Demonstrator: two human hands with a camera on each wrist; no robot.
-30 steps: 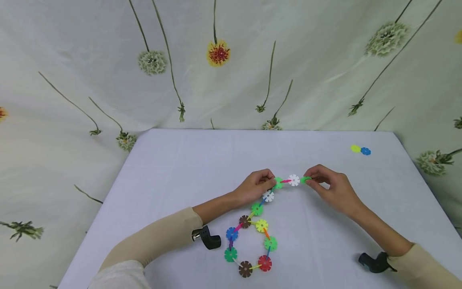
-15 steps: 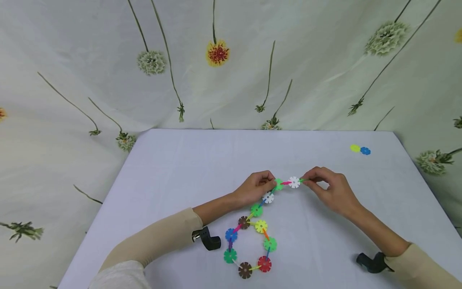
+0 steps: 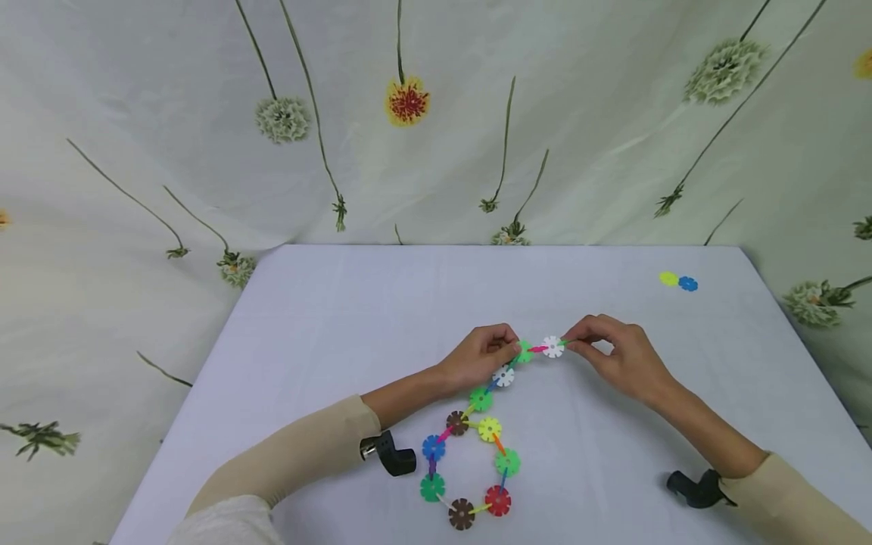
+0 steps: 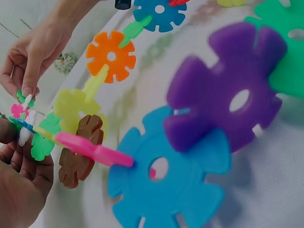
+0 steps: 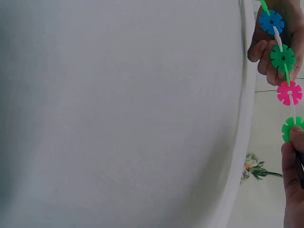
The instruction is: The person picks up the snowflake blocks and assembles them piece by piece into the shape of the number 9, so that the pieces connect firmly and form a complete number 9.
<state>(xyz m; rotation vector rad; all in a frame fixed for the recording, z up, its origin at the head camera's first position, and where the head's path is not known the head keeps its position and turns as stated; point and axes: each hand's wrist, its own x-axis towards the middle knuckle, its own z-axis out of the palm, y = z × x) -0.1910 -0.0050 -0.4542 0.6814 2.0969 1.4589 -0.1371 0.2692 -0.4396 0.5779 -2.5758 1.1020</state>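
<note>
In the head view my left hand (image 3: 480, 354) pinches a light green notched disc (image 3: 524, 351) of an interlocking-disc chain. A pink edge-on disc links it to a white disc (image 3: 553, 347). My right hand (image 3: 623, 356) pinches a green disc (image 3: 565, 343), seen edge-on, against that white disc's right side; whether it is slotted in is too small to tell. Towards me the chain runs down to a ring of discs, among them a yellow (image 3: 489, 429), a red (image 3: 498, 500) and a blue one (image 3: 433, 447). The right wrist view shows fingers (image 5: 297, 137) on the green disc.
A loose yellow disc (image 3: 669, 278) and a blue disc (image 3: 688, 284) lie side by side at the table's far right. White cloth covers the table (image 3: 341, 303). Behind it hangs a flower-print curtain (image 3: 436, 166). Black wrist cameras (image 3: 395, 454) sit by both forearms.
My right hand has shifted slightly left and down, closer to the white disc. Its green disc has turned edge-on. My left hand keeps its pinch.
</note>
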